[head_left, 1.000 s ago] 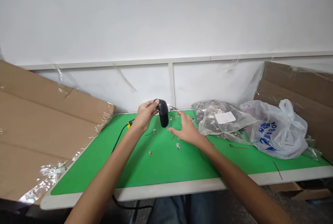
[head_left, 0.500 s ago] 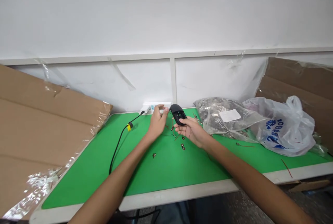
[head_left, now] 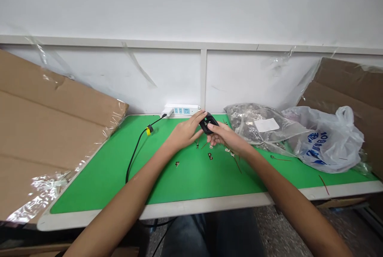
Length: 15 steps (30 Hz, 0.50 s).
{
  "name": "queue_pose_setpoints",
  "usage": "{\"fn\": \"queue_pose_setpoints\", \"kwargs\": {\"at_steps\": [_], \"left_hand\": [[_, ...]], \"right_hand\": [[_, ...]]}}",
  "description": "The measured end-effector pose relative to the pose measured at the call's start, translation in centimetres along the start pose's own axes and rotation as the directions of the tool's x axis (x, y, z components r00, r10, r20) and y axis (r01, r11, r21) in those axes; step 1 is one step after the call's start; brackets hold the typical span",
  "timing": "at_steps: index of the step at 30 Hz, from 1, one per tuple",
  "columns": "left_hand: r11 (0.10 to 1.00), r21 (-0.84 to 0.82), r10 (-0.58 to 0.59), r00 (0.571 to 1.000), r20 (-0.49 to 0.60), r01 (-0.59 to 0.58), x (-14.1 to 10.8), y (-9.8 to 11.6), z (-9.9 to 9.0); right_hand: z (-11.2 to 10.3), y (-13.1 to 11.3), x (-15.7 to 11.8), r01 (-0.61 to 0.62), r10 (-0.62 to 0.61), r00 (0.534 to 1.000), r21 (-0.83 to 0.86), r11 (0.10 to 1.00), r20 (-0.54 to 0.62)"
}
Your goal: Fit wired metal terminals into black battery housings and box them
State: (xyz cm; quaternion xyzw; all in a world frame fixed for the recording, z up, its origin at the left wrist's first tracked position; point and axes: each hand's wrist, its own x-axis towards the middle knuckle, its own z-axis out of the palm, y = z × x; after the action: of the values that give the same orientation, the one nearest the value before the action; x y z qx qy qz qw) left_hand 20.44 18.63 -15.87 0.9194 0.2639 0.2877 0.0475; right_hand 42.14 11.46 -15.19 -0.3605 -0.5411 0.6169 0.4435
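A small black device, shaped like a computer mouse (head_left: 211, 120), is held up over the back middle of the green tabletop (head_left: 191, 185). Its underside faces me, with a hollow in it. My right hand (head_left: 225, 135) grips it from the right, thumb on the underside and fingers beneath. From the left, my left hand (head_left: 187, 130) touches its edge with fingers stretched out and thumb apart. Below the hands lie several small metal parts (head_left: 210, 155), some with thin red wires. Another small part (head_left: 177, 164) sits farther left.
A white power strip (head_left: 187, 110) with a black cable (head_left: 136, 153) stands at the back. To the right are a clear bag of metal parts (head_left: 248, 123) and a white plastic bag (head_left: 332, 141). Cardboard (head_left: 54, 129) leans at the left, more cardboard (head_left: 347, 89) at the right.
My left hand has moved right and now touches the device, its fingers more stretched. The device has turned in my right hand. The whole view has shifted, showing more below the table.
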Motion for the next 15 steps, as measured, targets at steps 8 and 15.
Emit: {"fn": "queue_pose_setpoints", "kwargs": {"at_steps": [8,15], "left_hand": [[0.999,0.05,-0.01,1.0,0.03,0.009,0.1,0.2,0.7],[0.999,0.046,-0.013,0.999,-0.043,0.014,-0.1,-0.5,-0.5]], "right_hand": [[-2.3,-0.7,-0.5,-0.003,0.053,0.993,-0.421,0.907,0.106],[-2.7,-0.8,-0.5,0.022,0.108,0.96,-0.454,0.891,0.258]]}}
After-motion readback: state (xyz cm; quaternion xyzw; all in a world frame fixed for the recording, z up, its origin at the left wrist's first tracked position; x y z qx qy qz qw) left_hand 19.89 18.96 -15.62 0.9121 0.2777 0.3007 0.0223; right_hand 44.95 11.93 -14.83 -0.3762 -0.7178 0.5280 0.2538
